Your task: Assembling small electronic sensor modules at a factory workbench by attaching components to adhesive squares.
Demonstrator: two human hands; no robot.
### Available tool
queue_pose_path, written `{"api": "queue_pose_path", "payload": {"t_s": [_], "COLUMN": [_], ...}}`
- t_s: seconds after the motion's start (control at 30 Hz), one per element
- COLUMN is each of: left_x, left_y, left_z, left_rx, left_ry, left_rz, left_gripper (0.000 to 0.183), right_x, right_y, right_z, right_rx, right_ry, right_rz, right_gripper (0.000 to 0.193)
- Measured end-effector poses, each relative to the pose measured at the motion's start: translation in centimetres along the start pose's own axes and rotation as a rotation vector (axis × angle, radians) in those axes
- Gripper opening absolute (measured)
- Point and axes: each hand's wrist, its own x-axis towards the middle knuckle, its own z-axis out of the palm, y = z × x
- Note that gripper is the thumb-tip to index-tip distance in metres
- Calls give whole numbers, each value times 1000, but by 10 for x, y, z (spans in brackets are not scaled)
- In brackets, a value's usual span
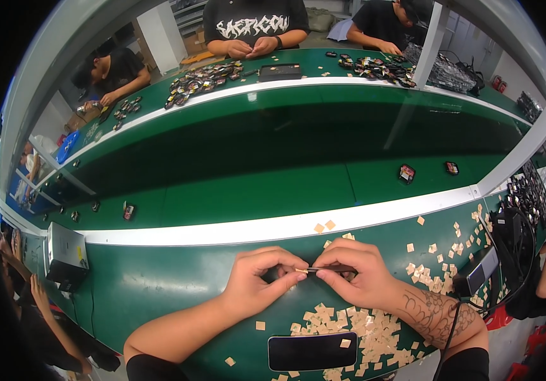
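Where the two hands meet above the green table (158, 273), the left hand (260, 279) pinches what looks like a small pale piece (301, 271) between thumb and forefinger, while the right hand (357, 270) grips a slim dark object (313, 270) the same way. Such fingertip holds probably suit parts this small, steadying one against the other. Loose tan squares (381, 336) lie heaped between the forearms, nearer the right — presumably for easy reach — and one rests on the dark phone (311, 355). The squares look thin and flat; the phone is a smooth, round-cornered slab, and the tabletop has a soft sheen.
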Motion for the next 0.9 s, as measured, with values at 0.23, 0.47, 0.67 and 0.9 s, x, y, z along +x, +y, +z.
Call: {"api": "queue_pose_path", "payload": {"t_s": [0.23,0.47,0.67,0.9], "left_x": [-3,-2,1,0], "left_y": [-2,2,4,3], "left_z": [1,1,-3,-3], "left_rx": [-82,-128,-107,-47], "left_ry": [15,26,-6,-6], "left_rz": [-78,-116,-163,-132], "left_gripper": [11,4,7,9], "right_x": [-1,-1,-1,2], "right_y": [0,-3,-5,-4], "right_z": [-1,-1,-3,-5], "right_rx": [-43,-20,7,-127], "right_ry": [21,44,74,17], "right_rz": [-47,-32,-27,-42], "right_gripper": [12,12,13,13]}}
